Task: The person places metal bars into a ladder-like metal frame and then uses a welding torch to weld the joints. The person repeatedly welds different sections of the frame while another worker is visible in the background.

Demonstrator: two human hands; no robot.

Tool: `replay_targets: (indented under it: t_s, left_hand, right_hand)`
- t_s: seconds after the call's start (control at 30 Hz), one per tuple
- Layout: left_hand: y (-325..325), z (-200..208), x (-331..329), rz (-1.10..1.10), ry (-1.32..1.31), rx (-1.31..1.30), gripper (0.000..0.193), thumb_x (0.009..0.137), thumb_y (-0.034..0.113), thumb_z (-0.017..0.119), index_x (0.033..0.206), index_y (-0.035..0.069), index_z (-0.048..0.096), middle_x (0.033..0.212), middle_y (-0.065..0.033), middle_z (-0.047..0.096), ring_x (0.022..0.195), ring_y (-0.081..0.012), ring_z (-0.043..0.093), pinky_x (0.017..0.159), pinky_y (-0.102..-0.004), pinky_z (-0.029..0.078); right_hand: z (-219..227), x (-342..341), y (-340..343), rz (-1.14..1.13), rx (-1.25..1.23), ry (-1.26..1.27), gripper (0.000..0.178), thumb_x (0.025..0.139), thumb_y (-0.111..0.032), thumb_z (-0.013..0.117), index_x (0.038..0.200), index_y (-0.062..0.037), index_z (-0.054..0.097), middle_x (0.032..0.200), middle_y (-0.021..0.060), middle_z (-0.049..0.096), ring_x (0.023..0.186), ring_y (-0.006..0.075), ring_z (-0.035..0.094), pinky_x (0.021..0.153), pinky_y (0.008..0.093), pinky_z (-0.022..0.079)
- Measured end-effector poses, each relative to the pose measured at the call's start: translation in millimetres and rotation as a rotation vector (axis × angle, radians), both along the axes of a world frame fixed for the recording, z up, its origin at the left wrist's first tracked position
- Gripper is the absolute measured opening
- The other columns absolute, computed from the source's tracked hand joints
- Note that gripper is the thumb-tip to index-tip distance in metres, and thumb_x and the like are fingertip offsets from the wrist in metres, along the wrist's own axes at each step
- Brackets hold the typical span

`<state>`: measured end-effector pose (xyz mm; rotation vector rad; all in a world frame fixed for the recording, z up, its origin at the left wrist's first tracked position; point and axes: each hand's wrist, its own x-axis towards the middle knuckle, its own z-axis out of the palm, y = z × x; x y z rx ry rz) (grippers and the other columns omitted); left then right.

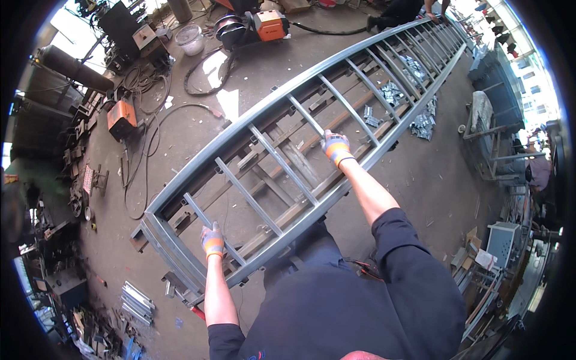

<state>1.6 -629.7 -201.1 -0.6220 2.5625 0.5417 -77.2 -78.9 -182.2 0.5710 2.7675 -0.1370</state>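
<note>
A long grey metal frame (288,236), with several crossbars like a ladder's rungs, lies slantwise in front of me. Its near-left end is a doubled bar. My left hand (212,241), in a grey and orange glove, is closed around the first crossbar (197,207) at that end. Farther right, my right hand (336,148) grips another crossbar (305,113) in a matching glove. My right forearm hides that bar's lower end. Rusty brown beams (312,142) show beneath the frame.
Small metal brackets (423,125) lie in piles under and beside the frame. Another person's hand (431,16) is at its far end. An orange machine (122,119), looping cables (147,159) and a white bucket (190,39) stand to the left. Short metal pieces (137,303) lie at lower left.
</note>
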Motion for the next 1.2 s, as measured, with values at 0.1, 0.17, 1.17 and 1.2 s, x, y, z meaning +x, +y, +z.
replay_targets:
  t_s: [0.1,0.17,1.17,1.2]
  left_hand:
    - [1.5,4.1,-2.2,0.027,0.038,0.076,0.052,0.099,0.047,0.064,0.116,-0.002,0.071,0.115,-0.0301,0.073,0.111,-0.0478,0.069,0.098,-0.0544,0.053]
    - [1.9,5.2,-1.5,0.116,-0.002,0.109,0.051,0.099,0.048,0.064,0.112,0.000,0.073,0.110,-0.0297,0.074,0.107,-0.0484,0.070,0.094,-0.0554,0.054]
    - [25.1,-6.8,2.9,0.164,0.139,-0.181,0.067,0.102,0.054,0.058,0.133,-0.005,0.061,0.123,-0.0316,0.071,0.117,-0.0464,0.069,0.100,-0.0534,0.055]
    - [25.5,-4.4,3.6,0.165,0.085,-0.179,0.066,0.102,0.053,0.059,0.132,-0.005,0.062,0.122,-0.0319,0.071,0.116,-0.0460,0.069,0.100,-0.0533,0.055]
  right_hand:
    - [1.1,5.8,16.6,-0.062,-0.241,0.010,0.046,0.099,-0.041,0.061,0.132,-0.0089,0.064,0.117,0.0252,0.074,0.117,0.0445,0.069,0.100,0.0526,0.055]
    - [1.1,16.3,41.0,0.043,-0.317,0.176,0.060,0.097,-0.043,0.064,0.145,-0.0075,0.060,0.128,0.0265,0.070,0.124,0.0469,0.064,0.104,0.0519,0.053]
    - [54.0,143.2,170.1,0.181,-0.357,0.452,0.043,0.101,-0.013,0.067,0.144,-0.0056,0.063,0.137,0.0197,0.068,0.128,0.0357,0.064,0.109,0.0438,0.049]
    - [53.7,149.7,167.9,0.218,-0.366,0.498,0.043,0.101,-0.012,0.067,0.143,-0.0053,0.063,0.137,0.0197,0.068,0.127,0.0354,0.064,0.109,0.0435,0.049]
